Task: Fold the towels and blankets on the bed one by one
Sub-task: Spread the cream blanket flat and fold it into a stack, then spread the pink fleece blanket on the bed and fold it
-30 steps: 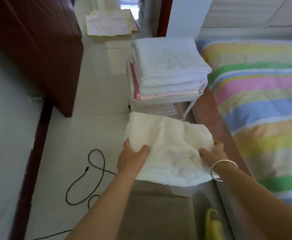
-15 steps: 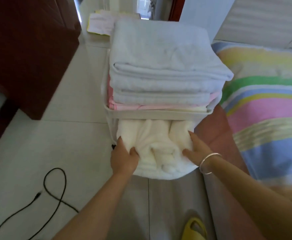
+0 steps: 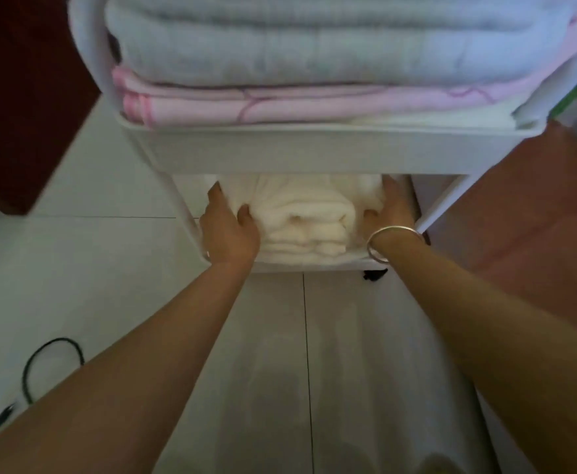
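Far end of folded cream towel [image 3: 309, 220] hidden under upper rack shelf [image 3: 297, 148]; right fingertips lost there too. Towel lies between hands on lower shelf [image 3: 314, 262] — left hand [image 3: 229, 230] clasps its left side, right hand [image 3: 391, 210] its right, thumbs on top. Both arms stretched forward; bracelet [image 3: 393, 242] on right wrist.

Cream towel [image 3: 309, 217] rear hidden under upper shelf [image 3: 314, 148]; R hand [image 3: 391, 213] fingers [image 3: 390, 191] partly; grey stack [image 3: 280, 46] cropped top.
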`<action>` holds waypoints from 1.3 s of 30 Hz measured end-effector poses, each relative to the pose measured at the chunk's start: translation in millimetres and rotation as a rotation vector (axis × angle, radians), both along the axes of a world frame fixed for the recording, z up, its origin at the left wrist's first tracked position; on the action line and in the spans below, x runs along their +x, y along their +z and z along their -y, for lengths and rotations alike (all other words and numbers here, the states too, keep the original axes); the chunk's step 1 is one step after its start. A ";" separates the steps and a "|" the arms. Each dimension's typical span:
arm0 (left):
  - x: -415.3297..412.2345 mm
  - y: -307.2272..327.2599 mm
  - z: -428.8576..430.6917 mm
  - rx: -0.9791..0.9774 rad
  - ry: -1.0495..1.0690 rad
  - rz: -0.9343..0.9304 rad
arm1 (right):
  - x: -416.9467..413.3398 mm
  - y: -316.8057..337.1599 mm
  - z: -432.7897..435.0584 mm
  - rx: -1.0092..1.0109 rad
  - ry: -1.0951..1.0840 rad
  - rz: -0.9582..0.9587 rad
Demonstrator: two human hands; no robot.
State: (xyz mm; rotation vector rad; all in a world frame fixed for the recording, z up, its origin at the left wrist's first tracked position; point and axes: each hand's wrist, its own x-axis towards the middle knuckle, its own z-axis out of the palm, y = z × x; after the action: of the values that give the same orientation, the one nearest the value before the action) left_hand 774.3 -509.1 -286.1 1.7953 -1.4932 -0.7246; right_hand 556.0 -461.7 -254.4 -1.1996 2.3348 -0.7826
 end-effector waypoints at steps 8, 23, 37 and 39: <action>-22.9 5.9 12.1 -0.127 -0.067 0.445 | -5.1 -10.9 28.8 0.261 -0.035 -0.261; -37.2 -70.1 36.7 -0.038 -0.503 0.980 | 42.2 -92.2 44.7 0.400 0.351 -0.593; -116.7 150.2 -145.8 -0.236 -0.539 -0.190 | 8.3 124.2 -154.6 -0.219 0.172 -0.402; -145.3 198.8 -163.8 -0.236 -0.584 -0.230 | -15.5 175.6 -185.1 -0.270 0.078 -0.457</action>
State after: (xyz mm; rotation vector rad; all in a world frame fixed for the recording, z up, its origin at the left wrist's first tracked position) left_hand 629.0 -345.4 -87.3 1.0595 -1.8673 -0.9469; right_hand 540.5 -276.6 -78.8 -1.7306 2.5718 -0.8931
